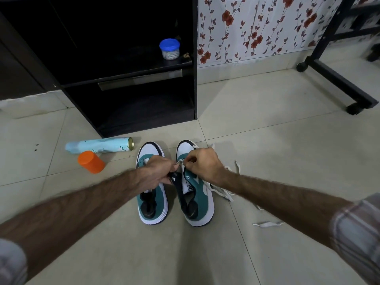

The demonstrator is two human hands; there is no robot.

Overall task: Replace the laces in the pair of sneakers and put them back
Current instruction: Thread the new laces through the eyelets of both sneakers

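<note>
Two teal, white and navy sneakers stand side by side on the tiled floor, toes pointing away from me. The left sneaker (153,204) is partly covered by my left hand (157,172), which grips the inner edge of the right sneaker (197,200) near its eyelets. My right hand (202,163) is over the right sneaker's front and pinches a white lace (223,192) at the eyelets. The lace trails off to the right over the floor. A loose lace end (267,224) lies further right.
A light blue spray can (98,145) lies on its side left of the sneakers, with an orange container (91,162) beside it. A black open cabinet (131,79) stands behind, holding a blue-lidded jar (169,48). A black wheeled frame (339,79) stands at the right.
</note>
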